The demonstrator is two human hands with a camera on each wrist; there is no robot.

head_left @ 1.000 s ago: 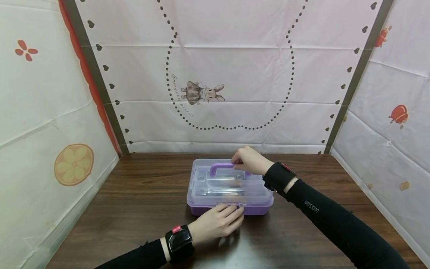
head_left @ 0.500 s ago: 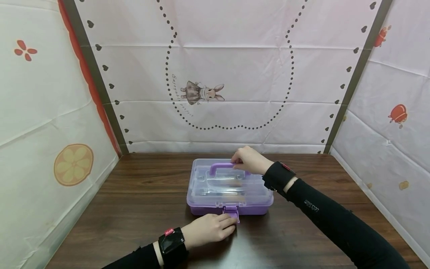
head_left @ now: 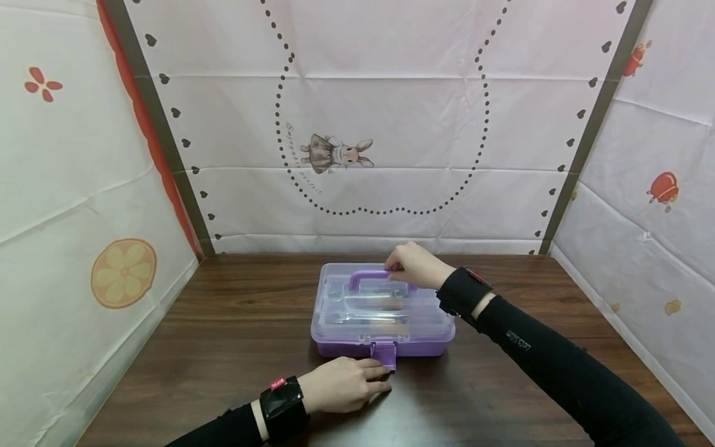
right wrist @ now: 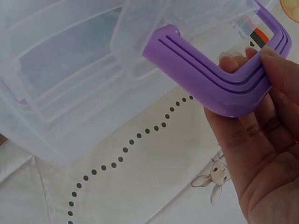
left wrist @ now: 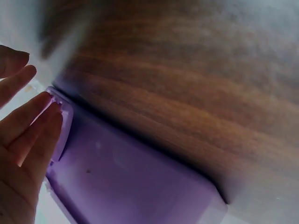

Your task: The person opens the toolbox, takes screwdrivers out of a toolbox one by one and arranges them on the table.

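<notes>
A storage box with a purple base and a clear lid stands on the table, lid down. Its purple front latch is swung outward and hangs down from the lid's front edge. My left hand touches the latch's lower end with nearly straight fingers; the left wrist view shows several fingertips against the latch. On top, my right hand grips the raised purple handle. Seen from the right wrist, fingers and thumb curl round the handle. Contents show only dimly through the lid.
The box stands on a dark wooden table, toward the back. White printed cloth hangs behind, and similar cloth covers the left and right sides. Black bands are strapped round both wrists.
The left hand has drawn down and toward the person from the box's front. The latch it covered has swung outward. Right hand and box have stayed in place.
</notes>
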